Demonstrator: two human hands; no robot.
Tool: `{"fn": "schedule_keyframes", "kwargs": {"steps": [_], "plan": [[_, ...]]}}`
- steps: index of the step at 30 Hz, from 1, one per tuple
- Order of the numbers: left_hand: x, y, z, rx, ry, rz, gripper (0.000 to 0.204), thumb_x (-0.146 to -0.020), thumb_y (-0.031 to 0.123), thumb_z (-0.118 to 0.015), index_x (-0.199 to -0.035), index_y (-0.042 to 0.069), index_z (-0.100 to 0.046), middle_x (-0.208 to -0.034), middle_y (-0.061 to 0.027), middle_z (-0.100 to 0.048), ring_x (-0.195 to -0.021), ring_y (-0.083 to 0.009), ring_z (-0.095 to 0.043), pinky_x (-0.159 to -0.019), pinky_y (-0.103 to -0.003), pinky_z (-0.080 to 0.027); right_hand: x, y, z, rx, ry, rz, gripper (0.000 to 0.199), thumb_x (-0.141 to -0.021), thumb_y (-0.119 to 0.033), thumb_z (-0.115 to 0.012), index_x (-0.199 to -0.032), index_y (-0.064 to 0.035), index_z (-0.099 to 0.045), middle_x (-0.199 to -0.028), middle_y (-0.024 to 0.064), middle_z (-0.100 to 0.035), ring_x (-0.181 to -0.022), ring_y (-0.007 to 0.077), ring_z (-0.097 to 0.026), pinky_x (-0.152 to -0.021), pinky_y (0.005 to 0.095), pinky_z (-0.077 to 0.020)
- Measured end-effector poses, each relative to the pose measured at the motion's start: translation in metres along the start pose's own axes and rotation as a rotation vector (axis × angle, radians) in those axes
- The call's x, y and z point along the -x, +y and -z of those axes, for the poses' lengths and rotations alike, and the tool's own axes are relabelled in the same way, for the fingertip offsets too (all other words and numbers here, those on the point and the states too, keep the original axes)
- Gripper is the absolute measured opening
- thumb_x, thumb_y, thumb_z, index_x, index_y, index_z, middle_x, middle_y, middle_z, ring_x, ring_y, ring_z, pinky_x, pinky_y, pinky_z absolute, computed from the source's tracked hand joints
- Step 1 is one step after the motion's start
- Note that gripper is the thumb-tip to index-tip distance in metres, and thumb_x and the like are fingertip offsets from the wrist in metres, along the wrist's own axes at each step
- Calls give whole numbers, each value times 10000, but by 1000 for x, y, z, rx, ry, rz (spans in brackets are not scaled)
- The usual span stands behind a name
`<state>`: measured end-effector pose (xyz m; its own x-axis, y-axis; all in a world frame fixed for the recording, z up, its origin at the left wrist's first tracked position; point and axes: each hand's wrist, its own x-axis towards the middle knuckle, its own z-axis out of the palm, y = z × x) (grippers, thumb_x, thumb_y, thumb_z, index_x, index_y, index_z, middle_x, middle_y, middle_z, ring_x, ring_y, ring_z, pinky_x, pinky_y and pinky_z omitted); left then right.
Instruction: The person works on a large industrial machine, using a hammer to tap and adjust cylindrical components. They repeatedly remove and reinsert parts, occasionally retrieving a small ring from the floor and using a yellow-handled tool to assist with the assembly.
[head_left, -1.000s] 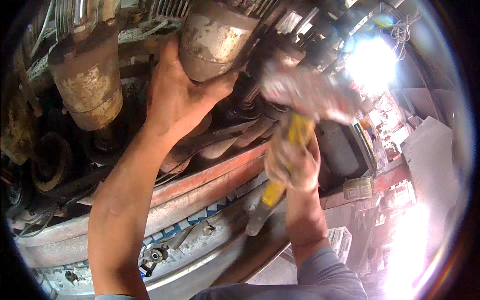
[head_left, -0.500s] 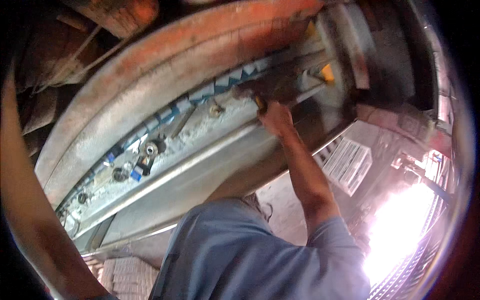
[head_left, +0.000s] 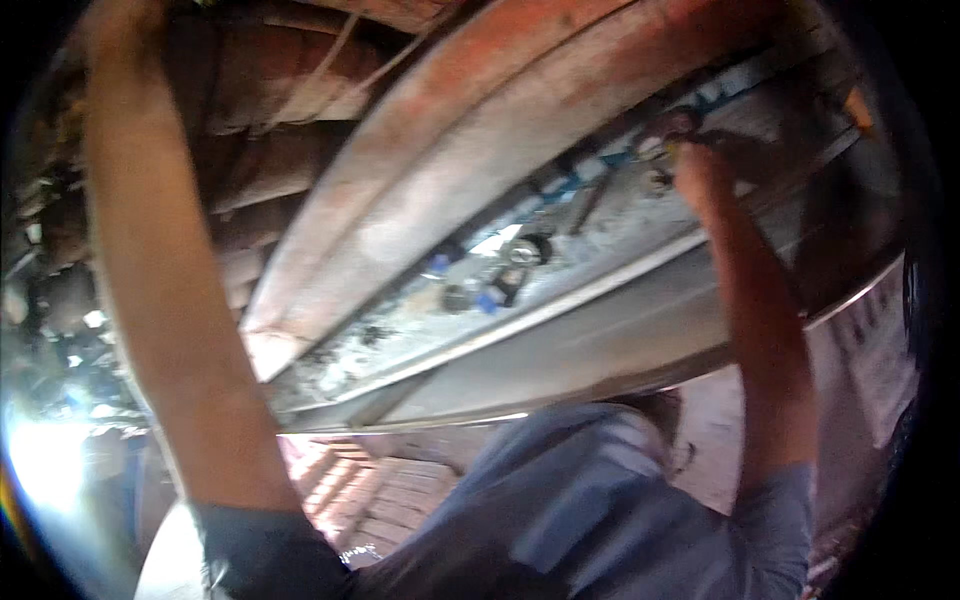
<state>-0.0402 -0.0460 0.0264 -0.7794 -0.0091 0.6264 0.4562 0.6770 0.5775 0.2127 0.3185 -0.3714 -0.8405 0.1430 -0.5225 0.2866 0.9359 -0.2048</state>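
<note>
My right hand point(head_left: 706, 172) reaches over the pale, dusty ledge point(head_left: 620, 238) at upper right. Its fingers close round a tool with a dark and yellow handle point(head_left: 674, 148); blur hides what kind it is. Next to this hand a small round metal part point(head_left: 656, 181) lies on the ledge. My left arm point(head_left: 170, 280) stretches up the left side, and the left hand point(head_left: 125, 25) is at the dark top edge, its fingers not discernible. Farther left along the ledge are a metal ring point(head_left: 525, 252) and a blue-and-black piece point(head_left: 492, 300).
A long curved metal body point(head_left: 420, 200), worn orange and grey, arches above the ledge. A strip with blue and white patches point(head_left: 560, 188) runs along its lower edge. Below are a grey metal panel point(head_left: 560, 340) and stacked bricks or blocks point(head_left: 390, 500). Bright light point(head_left: 45, 465) glares at left.
The view has swung, so the ledge and my right hand appear farther right and the left arm shows more fully. My right hand has come nearer the small round part, still gripping the tool.
</note>
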Motion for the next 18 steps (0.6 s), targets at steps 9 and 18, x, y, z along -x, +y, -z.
{"fn": "schedule_keyframes", "kwargs": {"steps": [9, 18], "plan": [[-4, 51, -48, 221, -264, -10, 702, -987, 583, -494, -1475, 85, -414, -1405, -145, -512, -1229, -315, -544, -972, -494, -491, 119, -43, 29, -507, 587, 374, 427, -925, -205, -702, -1320, -77, -607, -1209, 201, -661, -1036, 362, -684, -905, 467, -574], [14, 89, -24, 176, -283, 569, 853, -924, 420, -727, -1534, 13, -291, -1382, -258, -476, -1094, -371, -628, -867, -479, -588, 342, 51, 128, -1108, 958, 688, 342, -960, -31, -651, -1300, -20, -614, -1246, 165, -677, -1165, 242, -673, -979, 366, -567]]}}
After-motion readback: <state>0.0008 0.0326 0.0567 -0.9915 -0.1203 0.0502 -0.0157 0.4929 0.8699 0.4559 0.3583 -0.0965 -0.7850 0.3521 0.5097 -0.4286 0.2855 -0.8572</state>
